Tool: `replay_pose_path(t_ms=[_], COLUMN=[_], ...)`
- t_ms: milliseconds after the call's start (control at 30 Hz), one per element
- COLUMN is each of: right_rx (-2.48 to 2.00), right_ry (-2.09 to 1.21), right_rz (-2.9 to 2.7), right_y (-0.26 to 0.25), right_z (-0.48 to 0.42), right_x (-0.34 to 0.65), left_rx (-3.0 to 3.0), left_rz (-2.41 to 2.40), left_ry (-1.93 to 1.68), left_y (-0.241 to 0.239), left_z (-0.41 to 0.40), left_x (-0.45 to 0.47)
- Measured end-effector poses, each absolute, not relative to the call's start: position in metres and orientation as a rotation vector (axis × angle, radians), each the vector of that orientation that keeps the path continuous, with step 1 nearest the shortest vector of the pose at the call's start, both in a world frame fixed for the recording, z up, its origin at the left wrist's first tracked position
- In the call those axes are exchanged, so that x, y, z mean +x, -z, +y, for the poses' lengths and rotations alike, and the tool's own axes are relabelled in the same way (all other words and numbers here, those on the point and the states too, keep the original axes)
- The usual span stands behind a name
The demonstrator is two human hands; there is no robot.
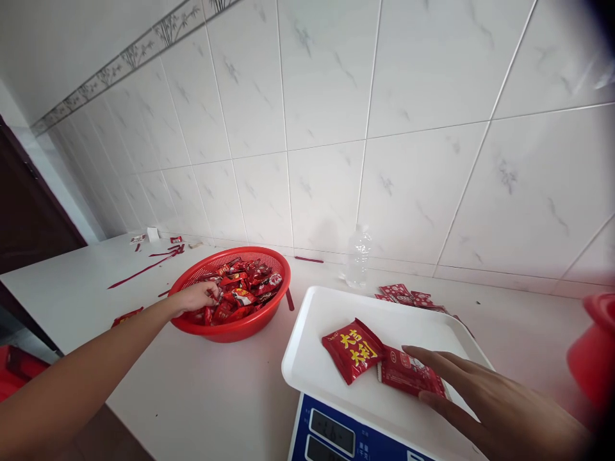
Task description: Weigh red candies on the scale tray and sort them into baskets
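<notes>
My left hand [198, 297] reaches over the near left rim of a red plastic basket [235, 331]. Its fingers are curled in among the red wrapped snack packets [243, 296] that fill the basket; what they pinch, if anything, is hidden. On the right, my right hand [494, 397] is over the white tray [305, 339] of a weighing scale, fingers stretched and thumb apart. They lie at the right part of a red packet [403, 372], seemingly touching it. Beside it, overlapping its edge, lies another red packet [354, 351] with yellow characters. The scale's blue panel [365, 442] faces me.
A clear plastic bottle [358, 257] stands against the tiled wall. Several flat red packets [403, 294] lie behind the tray. Dark red strips [147, 269] and scraps are scattered at the table's left. A red container [596, 352] is at the right edge.
</notes>
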State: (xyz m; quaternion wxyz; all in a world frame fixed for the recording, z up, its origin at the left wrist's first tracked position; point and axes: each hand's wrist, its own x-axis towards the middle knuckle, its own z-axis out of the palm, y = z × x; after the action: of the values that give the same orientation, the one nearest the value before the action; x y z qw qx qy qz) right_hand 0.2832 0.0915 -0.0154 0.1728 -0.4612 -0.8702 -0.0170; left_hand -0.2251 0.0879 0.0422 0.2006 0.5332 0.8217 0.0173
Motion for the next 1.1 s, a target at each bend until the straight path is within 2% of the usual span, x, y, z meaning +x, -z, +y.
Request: replay_pose_path(t_ms=[367,500,600,700,800,933,1000,1100], right_rx=[-1.292,-1.265,-1.223,-1.151,-1.071,-0.841,-0.84,-0.972], right_ry=[0.08,0.088,0.033,-0.177,-0.581,-1.091,-1.158,-1.027], right_rz=[-2.446,-2.444,-2.404,-2.274,-2.087,-1.796,-1.724,-1.781], right_y=[0.017,0.007,-0.01,-0.027,-0.036,-0.041,-0.045,-0.055], right_z=[0.09,0.09,0.084,0.073,0.063,0.062,0.064,0.066], right_x=[0.287,0.282,0.271,0.257,0.244,0.236,0.238,0.248], left_rx=[1.724,1.811,1.868,1.921,1.88,1.884,1.913,2.034], left_rz=[2.456,2.398,2.186,1.895,1.423,1.102,1.055,1.13], left_ry=[-0.154,-0.363,-0.553,-0.642,-0.781,-0.78,-0.783,-0.917], left_y=[-0.1,-0.12,-0.124,-0.114,-0.095,-0.07,-0.063,-0.059], left_z=[0.093,0.092,0.086,0.075,0.064,0.057,0.059,0.067], left_x=[-0.23,-0.204,-0.163,-0.106,-0.046,0.012,0.028,0.036])
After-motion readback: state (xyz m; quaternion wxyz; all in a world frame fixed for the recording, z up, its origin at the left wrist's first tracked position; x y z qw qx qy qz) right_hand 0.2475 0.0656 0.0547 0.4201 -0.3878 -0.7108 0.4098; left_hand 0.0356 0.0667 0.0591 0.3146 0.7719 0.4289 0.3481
